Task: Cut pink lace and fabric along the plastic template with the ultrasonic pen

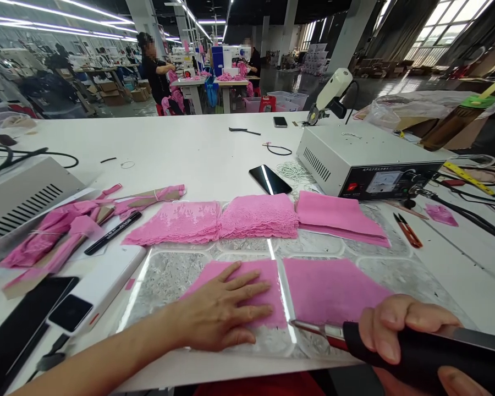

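My left hand [226,311] lies flat with spread fingers on a pink fabric piece [269,269]. To the right of it, across a narrow gap, is a second pink fabric piece [325,289]. My right hand [400,327] is wrapped round the black handle of an ultrasonic cutter [350,336]. Its pointed metal tip is near the gap, at the lower left corner of the second piece. Under the fabric lies a grey marble-patterned sheet [165,280]. Behind the pieces are two stacks of pink lace [181,220] and a stack of plain pink fabric [334,214].
A grey control box [355,154] with a meter stands at the back right, near snips [408,231] and cables. A phone [270,180] lies behind the stacks. On the left are a marker [113,234], tied pink strips [58,231] and a white device [103,286].
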### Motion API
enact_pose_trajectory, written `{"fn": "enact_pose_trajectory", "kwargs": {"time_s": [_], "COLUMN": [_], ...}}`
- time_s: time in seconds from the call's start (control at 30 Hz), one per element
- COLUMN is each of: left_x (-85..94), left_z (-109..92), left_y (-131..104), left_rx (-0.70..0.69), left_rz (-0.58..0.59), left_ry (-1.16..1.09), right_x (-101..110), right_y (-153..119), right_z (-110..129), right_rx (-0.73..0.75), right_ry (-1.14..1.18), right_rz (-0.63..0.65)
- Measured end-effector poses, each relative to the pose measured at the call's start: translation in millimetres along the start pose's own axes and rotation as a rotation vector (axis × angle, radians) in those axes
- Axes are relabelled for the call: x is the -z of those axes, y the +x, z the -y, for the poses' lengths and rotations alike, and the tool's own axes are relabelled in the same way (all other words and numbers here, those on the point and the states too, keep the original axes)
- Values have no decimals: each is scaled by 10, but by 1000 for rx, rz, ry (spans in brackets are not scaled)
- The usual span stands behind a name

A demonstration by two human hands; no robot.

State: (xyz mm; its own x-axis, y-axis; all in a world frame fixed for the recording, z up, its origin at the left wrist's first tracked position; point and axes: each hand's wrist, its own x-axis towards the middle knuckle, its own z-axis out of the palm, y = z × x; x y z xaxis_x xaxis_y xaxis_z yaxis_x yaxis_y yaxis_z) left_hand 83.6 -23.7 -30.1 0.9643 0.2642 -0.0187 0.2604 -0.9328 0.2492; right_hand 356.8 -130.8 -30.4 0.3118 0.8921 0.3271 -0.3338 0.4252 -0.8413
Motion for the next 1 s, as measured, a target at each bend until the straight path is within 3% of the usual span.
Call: {"fn": "enact_pose_trajectory", "kwargs": {"time_s": [0.17, 0.63, 1.0], "left_x": [18, 69, 50], "left_z": [11, 34, 32], "left_y": [14, 65, 57], "left_rx": [-16, -44, -73], "left_rz": [-10, 23, -49], "left_ry": [19, 39, 48], "right_x": [-129, -91, -145], "right_y": [30, 1, 38], "right_z": [72, 37, 38], "right_rx": [-66, -76, -69], "right_ry": [-15, -28, -61], "right_rz": [10, 46, 68]}}
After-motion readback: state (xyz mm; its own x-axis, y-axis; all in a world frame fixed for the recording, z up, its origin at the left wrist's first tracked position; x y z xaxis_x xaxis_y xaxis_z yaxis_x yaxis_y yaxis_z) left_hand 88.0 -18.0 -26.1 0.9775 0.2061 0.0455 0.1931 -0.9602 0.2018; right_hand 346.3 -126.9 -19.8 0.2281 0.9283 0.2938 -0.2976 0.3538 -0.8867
